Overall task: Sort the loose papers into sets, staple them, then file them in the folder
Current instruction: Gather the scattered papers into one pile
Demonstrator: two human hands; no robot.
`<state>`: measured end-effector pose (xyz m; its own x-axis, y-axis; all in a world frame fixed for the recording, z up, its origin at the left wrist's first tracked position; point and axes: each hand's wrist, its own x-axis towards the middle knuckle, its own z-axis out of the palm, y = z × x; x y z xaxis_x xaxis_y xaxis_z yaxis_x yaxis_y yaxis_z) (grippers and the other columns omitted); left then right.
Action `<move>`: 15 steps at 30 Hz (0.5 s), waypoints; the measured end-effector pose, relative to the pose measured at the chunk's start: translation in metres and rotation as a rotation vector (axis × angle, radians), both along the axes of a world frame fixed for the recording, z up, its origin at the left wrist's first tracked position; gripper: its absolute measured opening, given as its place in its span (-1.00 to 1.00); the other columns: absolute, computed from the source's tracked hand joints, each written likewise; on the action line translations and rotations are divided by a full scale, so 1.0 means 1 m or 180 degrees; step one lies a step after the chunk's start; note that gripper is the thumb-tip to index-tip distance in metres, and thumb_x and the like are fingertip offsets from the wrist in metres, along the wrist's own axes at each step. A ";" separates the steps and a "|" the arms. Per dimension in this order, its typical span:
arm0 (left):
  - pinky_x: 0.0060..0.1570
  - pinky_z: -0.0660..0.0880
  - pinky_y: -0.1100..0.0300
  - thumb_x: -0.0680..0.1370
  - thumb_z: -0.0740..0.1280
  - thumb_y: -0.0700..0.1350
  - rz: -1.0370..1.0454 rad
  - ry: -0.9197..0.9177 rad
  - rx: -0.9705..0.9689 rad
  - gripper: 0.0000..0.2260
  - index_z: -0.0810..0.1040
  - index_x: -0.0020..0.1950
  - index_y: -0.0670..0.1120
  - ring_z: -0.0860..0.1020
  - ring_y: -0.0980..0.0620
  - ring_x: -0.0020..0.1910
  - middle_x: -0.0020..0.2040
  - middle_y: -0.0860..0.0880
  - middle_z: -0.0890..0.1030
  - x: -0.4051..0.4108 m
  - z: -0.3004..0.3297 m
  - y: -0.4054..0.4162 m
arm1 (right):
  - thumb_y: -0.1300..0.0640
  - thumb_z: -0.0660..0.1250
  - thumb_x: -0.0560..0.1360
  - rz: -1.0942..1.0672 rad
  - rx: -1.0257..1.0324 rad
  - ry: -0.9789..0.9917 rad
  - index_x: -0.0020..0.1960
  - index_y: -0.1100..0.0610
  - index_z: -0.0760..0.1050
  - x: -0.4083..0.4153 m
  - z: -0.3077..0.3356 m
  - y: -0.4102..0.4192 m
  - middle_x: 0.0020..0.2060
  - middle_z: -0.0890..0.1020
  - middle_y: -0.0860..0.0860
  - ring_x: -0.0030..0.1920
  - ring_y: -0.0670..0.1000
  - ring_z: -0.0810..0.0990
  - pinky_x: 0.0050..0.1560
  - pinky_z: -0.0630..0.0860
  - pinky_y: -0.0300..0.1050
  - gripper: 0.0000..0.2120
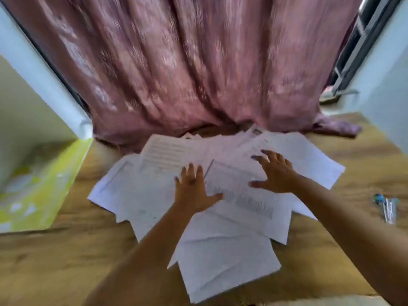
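A loose heap of white papers [220, 228] covers the middle of the wooden table [66, 250], fanned out with no shared direction: the nearest sheets run their long axis from the frame's centre down toward the lower middle, a printed sheet with dark lines of text lies tilted from centre toward the right, and other sheets spread toward the upper left and upper right of the pile, their corners overlapping. The picture is blurred, so the print cannot be read. The left hand [193, 191] lies palm down on the pile at the centre of the frame, fingers straight and slightly apart, pointing toward the top of the frame, thumb spread to the right; its forearm rises from the lower left. The right hand [276, 173] is just right of centre, palm down over the sheets, fingers spread wide and pointing to the upper left, thumb stretched to the left; whether its palm touches the paper cannot be told. A yellow-green folder [42, 191] lies at the left edge, well apart from the pile. A stapler [387, 208] rests at the right edge of the table. A pink curtain [187, 62] hangs behind, filling the upper frame.
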<state>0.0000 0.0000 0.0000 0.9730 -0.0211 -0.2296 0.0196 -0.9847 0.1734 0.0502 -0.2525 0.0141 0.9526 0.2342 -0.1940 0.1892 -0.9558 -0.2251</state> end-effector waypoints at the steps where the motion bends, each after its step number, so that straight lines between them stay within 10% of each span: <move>1: 0.48 -0.01 -0.19 0.38 0.23 0.49 -0.0005 0.0184 0.0082 0.04 -0.11 0.59 -0.10 -0.07 -0.21 0.56 0.60 -0.17 -0.13 -0.008 -0.011 0.000 | -0.48 0.30 0.29 0.0052 -0.0113 0.0312 0.55 -0.14 -0.05 -0.005 -0.013 -0.004 0.55 -0.06 0.05 0.53 0.19 -0.04 0.46 0.04 0.21 0.00; 15: 0.37 0.24 -0.04 0.06 0.17 0.68 0.0410 -0.0767 -0.0459 0.29 -0.05 0.58 -0.05 0.18 -0.14 0.42 0.46 -0.08 0.25 -0.037 -0.076 0.020 | -0.54 0.40 0.05 -0.0290 -0.0191 0.0082 0.56 -0.12 -0.07 0.005 -0.068 -0.017 0.50 0.16 0.07 0.48 0.19 0.14 0.43 0.14 0.21 0.25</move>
<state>-0.0374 0.0196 -0.0763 0.9959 0.0902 0.0044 0.0839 -0.9416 0.3260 0.0549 -0.2691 -0.0541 0.9640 0.1342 -0.2297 0.0959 -0.9807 -0.1706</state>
